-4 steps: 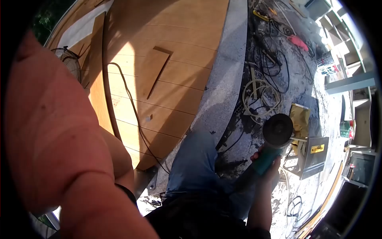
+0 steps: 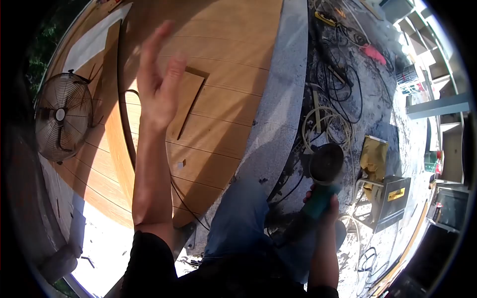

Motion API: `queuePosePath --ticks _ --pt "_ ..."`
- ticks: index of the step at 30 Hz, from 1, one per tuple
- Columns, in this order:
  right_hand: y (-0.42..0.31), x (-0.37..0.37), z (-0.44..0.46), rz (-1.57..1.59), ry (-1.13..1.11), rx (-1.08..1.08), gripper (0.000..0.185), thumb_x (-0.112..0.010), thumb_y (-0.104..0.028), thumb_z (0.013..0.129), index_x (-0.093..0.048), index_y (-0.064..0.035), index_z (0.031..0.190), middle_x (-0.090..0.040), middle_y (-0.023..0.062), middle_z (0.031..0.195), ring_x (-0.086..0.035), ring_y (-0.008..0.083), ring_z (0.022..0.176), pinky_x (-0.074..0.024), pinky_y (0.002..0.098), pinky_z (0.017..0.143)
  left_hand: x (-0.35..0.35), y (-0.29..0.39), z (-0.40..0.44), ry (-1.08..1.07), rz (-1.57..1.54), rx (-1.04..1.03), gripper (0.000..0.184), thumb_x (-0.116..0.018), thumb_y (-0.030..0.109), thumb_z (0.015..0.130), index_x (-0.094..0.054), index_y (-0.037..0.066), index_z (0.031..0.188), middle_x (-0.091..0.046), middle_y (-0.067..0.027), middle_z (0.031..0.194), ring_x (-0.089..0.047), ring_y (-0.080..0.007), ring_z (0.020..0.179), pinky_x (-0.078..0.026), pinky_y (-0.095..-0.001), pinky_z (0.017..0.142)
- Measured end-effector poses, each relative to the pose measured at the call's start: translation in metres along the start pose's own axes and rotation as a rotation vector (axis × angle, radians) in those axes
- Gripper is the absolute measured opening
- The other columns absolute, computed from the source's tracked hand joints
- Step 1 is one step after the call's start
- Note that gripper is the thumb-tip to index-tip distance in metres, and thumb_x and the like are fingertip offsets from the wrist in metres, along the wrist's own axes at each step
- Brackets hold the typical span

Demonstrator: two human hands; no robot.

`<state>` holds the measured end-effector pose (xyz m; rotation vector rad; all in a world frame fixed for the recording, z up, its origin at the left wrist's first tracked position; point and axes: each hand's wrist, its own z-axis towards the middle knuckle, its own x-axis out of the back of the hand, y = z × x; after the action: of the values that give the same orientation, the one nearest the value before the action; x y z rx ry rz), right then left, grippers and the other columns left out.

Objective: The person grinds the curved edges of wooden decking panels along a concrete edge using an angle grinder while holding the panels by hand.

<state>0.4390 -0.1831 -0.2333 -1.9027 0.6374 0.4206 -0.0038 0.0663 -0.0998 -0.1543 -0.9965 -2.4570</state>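
My right hand (image 2: 332, 209) is wrapped round the teal body of an angle grinder (image 2: 319, 200), held above my right leg. Its dark disc (image 2: 326, 163) points away from me. My left hand (image 2: 161, 92) is raised over the wood planks (image 2: 218, 116), empty, with thumb and fingers apart and slightly blurred. Just beyond it, partly covered by the hand, a cut piece of board (image 2: 185, 107) lies on the planks. A small grey bit (image 2: 181, 163) lies nearer to me, beside a dark cable (image 2: 181, 193).
A round metal fan (image 2: 60, 116) stands at the left beside a long plank (image 2: 113, 124). Tangled cables and a pale coiled hose (image 2: 304, 129) cover the dirty floor at the right. A metal box-like machine (image 2: 392, 203) and a gold-coloured bag (image 2: 373, 154) stand near the grinder.
My left arm has swung from close to the camera out over the planks, uncovering the fan. The grinder, still in my right hand, has shifted slightly left and nearer to me.
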Motion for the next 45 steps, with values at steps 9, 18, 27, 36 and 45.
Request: queuePosePath --ticks 9,18,27,36,45 --pt "0.033 -0.019 0.201 -0.046 0.254 -0.152 0.081 -0.049 -0.073 0.100 -0.056 0.0006 0.132 -0.068 0.0162 0.108 -0.070 0.0264 0.085 -0.0589 0.0401 0.073 -0.231 -0.351 -0.107 -0.781 0.759 0.783 0.072 -0.052 0.054 0.106 -0.036 0.011 0.162 -0.025 -0.0193 0.172 -0.021 -0.0363 0.159 -0.019 -0.0490 0.130" --pt "-0.048 -0.089 0.380 -0.121 0.357 -0.522 0.089 -0.032 -0.080 0.102 -0.059 -0.0008 0.131 -0.071 0.0133 0.101 -0.072 0.0233 0.081 -0.0609 0.0385 0.072 -0.286 -0.398 -0.106 -0.519 0.979 0.629 0.073 -0.059 0.045 0.100 -0.035 0.013 0.162 -0.021 -0.0226 0.172 -0.018 -0.0372 0.161 -0.014 -0.0548 0.129" --pt "-0.068 -0.111 0.544 -0.236 0.290 -0.628 0.078 -0.048 -0.073 0.102 -0.061 -0.0018 0.131 -0.071 0.0137 0.102 -0.072 0.0243 0.081 -0.0601 0.0379 0.073 -0.288 -0.406 -0.096 -0.529 0.940 0.615 0.078 -0.065 0.038 0.096 -0.033 0.015 0.163 -0.022 -0.0225 0.172 -0.022 -0.0415 0.159 -0.019 -0.0579 0.127" --pt "-0.081 -0.102 0.623 -0.168 0.257 -0.744 0.072 -0.051 -0.067 0.103 -0.058 -0.0002 0.129 -0.070 0.0147 0.099 -0.072 0.0252 0.078 -0.0618 0.0366 0.068 -0.289 -0.406 -0.098 -0.524 0.946 0.596 0.083 -0.069 0.033 0.089 -0.034 0.014 0.162 -0.024 -0.0259 0.170 -0.023 -0.0457 0.157 -0.018 -0.0614 0.126" --pt "-0.085 -0.100 0.650 -0.107 0.273 -0.806 0.071 -0.058 -0.063 0.103 -0.055 0.0016 0.132 -0.067 0.0187 0.099 -0.070 0.0288 0.079 -0.0622 0.0393 0.071 -0.288 -0.407 -0.101 -0.574 0.946 0.628 0.084 -0.068 0.031 0.089 -0.032 0.013 0.163 -0.021 -0.0257 0.171 -0.020 -0.0449 0.158 -0.015 -0.0613 0.127"
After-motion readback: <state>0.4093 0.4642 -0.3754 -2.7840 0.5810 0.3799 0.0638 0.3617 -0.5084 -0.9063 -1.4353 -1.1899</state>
